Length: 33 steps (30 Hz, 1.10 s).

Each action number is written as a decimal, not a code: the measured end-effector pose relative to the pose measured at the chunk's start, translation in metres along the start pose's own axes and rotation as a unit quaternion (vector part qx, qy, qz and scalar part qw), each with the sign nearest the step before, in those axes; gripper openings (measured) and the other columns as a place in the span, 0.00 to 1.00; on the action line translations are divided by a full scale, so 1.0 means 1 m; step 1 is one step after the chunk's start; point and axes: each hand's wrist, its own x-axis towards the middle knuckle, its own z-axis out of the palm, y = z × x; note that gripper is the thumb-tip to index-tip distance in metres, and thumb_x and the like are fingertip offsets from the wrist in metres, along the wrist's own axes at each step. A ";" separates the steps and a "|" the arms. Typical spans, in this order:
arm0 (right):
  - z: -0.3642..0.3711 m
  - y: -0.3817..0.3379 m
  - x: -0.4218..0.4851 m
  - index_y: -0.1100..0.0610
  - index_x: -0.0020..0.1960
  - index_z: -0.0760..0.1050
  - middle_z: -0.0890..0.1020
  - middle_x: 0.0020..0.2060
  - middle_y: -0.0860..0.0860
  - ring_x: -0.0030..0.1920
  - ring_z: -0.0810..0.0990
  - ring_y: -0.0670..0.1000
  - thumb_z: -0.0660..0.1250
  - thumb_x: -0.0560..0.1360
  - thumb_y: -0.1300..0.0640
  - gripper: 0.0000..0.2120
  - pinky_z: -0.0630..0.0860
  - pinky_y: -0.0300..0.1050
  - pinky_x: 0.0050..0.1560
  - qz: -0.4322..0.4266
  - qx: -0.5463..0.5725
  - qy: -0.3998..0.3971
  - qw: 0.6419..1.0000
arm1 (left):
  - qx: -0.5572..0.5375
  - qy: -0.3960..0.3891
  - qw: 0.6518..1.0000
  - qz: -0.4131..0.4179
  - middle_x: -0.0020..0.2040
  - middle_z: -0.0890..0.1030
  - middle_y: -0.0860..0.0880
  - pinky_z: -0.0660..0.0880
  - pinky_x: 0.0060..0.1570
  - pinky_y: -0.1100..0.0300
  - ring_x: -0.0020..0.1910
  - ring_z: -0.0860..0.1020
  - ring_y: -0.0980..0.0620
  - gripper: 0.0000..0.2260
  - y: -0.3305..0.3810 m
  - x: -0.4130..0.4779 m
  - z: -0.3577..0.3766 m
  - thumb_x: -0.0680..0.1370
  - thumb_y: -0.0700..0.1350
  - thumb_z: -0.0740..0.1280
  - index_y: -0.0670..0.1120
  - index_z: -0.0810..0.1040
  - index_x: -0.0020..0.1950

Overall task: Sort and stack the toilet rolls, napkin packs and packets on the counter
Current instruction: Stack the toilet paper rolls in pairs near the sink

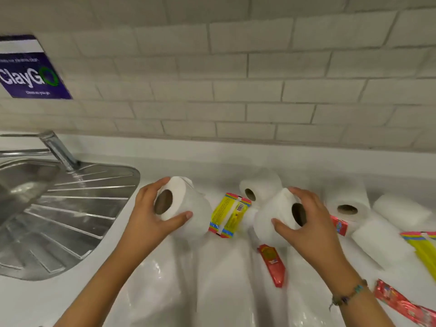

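My left hand (151,215) grips a white toilet roll (186,206), tilted with its brown core facing me, just right of the sink. A second toilet roll (276,218) is held in my right hand (304,223). Between the two lies a yellow napkin pack (230,214) on the white counter (224,279). Behind it a third roll (259,187) lies on its side. Further right stand another roll (346,201) and two white rolls lying down (401,208). Red packets (272,264) lie near my right wrist and at the lower right (401,303).
A steel sink with ribbed drainer (77,208) and a tap (59,149) takes up the left. A tiled wall runs along the back, with a purple sign (30,69) on it. Another yellow napkin pack (422,246) lies at the right edge.
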 end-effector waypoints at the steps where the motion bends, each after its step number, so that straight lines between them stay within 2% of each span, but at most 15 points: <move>1: 0.014 -0.010 0.001 0.48 0.66 0.67 0.71 0.61 0.45 0.60 0.71 0.49 0.76 0.63 0.53 0.34 0.67 0.42 0.57 0.002 -0.001 -0.004 1.000 | 0.001 -0.009 1.000 -0.003 0.60 0.68 0.56 0.63 0.56 0.71 0.56 0.67 0.72 0.39 -0.012 0.009 -0.009 0.60 0.51 0.80 0.57 0.67 0.67; 6: 0.063 -0.052 0.010 0.47 0.66 0.67 0.71 0.60 0.43 0.59 0.71 0.50 0.76 0.63 0.52 0.34 0.67 0.41 0.55 0.019 -0.035 0.000 0.999 | 0.003 -0.032 0.999 -0.008 0.62 0.67 0.53 0.65 0.58 0.64 0.56 0.68 0.60 0.36 -0.066 0.072 -0.033 0.63 0.48 0.79 0.53 0.68 0.67; 11: 0.092 -0.065 0.027 0.48 0.65 0.68 0.73 0.60 0.46 0.58 0.72 0.50 0.76 0.62 0.52 0.33 0.70 0.43 0.55 0.035 -0.065 0.000 0.997 | 0.072 -0.023 0.997 0.000 0.67 0.67 0.47 0.69 0.60 0.59 0.63 0.71 0.48 0.37 -0.118 0.162 -0.022 0.63 0.51 0.78 0.50 0.67 0.69; 13: 0.100 -0.065 0.033 0.47 0.65 0.68 0.73 0.60 0.46 0.58 0.73 0.51 0.76 0.62 0.52 0.33 0.73 0.45 0.56 0.039 -0.072 -0.004 0.997 | 0.111 -0.022 0.993 -0.021 0.68 0.66 0.47 0.72 0.60 0.52 0.63 0.72 0.44 0.38 -0.135 0.190 -0.013 0.64 0.53 0.77 0.50 0.65 0.70; 16: 0.115 -0.065 0.048 0.47 0.64 0.68 0.73 0.60 0.45 0.58 0.73 0.51 0.76 0.62 0.51 0.33 0.74 0.47 0.56 0.048 -0.072 -0.024 0.996 | 0.150 -0.024 0.986 -0.066 0.70 0.64 0.46 0.71 0.61 0.49 0.63 0.71 0.40 0.38 -0.157 0.221 -0.001 0.65 0.54 0.75 0.49 0.63 0.71; 20: 0.135 -0.068 0.068 0.46 0.65 0.67 0.73 0.61 0.45 0.58 0.72 0.52 0.75 0.63 0.51 0.33 0.73 0.48 0.58 0.039 -0.091 -0.049 0.994 | 0.152 -0.017 0.983 -0.105 0.70 0.64 0.45 0.69 0.61 0.48 0.64 0.68 0.39 0.38 -0.175 0.247 0.007 0.66 0.52 0.75 0.47 0.62 0.72; 23: 0.150 -0.072 0.085 0.47 0.66 0.67 0.72 0.62 0.47 0.59 0.72 0.53 0.75 0.63 0.50 0.34 0.72 0.47 0.59 0.034 -0.111 -0.067 0.991 | 0.125 -0.031 0.987 -0.098 0.71 0.63 0.45 0.67 0.63 0.48 0.66 0.66 0.38 0.38 -0.189 0.251 0.013 0.66 0.52 0.75 0.47 0.62 0.72; 26: 0.169 -0.077 0.108 0.47 0.68 0.66 0.71 0.64 0.48 0.61 0.71 0.55 0.74 0.64 0.48 0.34 0.70 0.47 0.60 0.030 -0.131 -0.090 0.987 | 0.133 -0.060 0.985 -0.088 0.75 0.58 0.47 0.63 0.68 0.47 0.71 0.60 0.40 0.42 -0.193 0.251 0.015 0.66 0.55 0.75 0.48 0.58 0.74; 28: 0.185 -0.082 0.128 0.47 0.69 0.64 0.70 0.65 0.48 0.62 0.70 0.55 0.72 0.66 0.47 0.35 0.70 0.49 0.62 0.022 -0.147 -0.114 0.982 | 0.148 -0.046 0.984 -0.082 0.76 0.56 0.48 0.59 0.71 0.47 0.74 0.56 0.43 0.42 -0.189 0.250 0.009 0.66 0.59 0.74 0.49 0.59 0.74; 30: 0.203 -0.089 0.153 0.47 0.70 0.63 0.69 0.66 0.48 0.62 0.69 0.56 0.71 0.66 0.45 0.35 0.70 0.51 0.62 0.019 -0.160 -0.140 0.977 | 0.128 -0.006 0.990 -0.053 0.76 0.58 0.48 0.59 0.72 0.49 0.74 0.57 0.43 0.36 -0.180 0.241 0.000 0.68 0.57 0.73 0.49 0.64 0.72; 33: 0.238 -0.099 0.187 0.47 0.70 0.62 0.69 0.65 0.49 0.62 0.68 0.57 0.70 0.67 0.46 0.34 0.70 0.53 0.62 0.023 -0.155 -0.165 0.974 | 0.053 0.023 0.998 0.010 0.71 0.67 0.46 0.64 0.67 0.58 0.70 0.65 0.46 0.21 -0.165 0.206 -0.018 0.72 0.45 0.71 0.47 0.73 0.65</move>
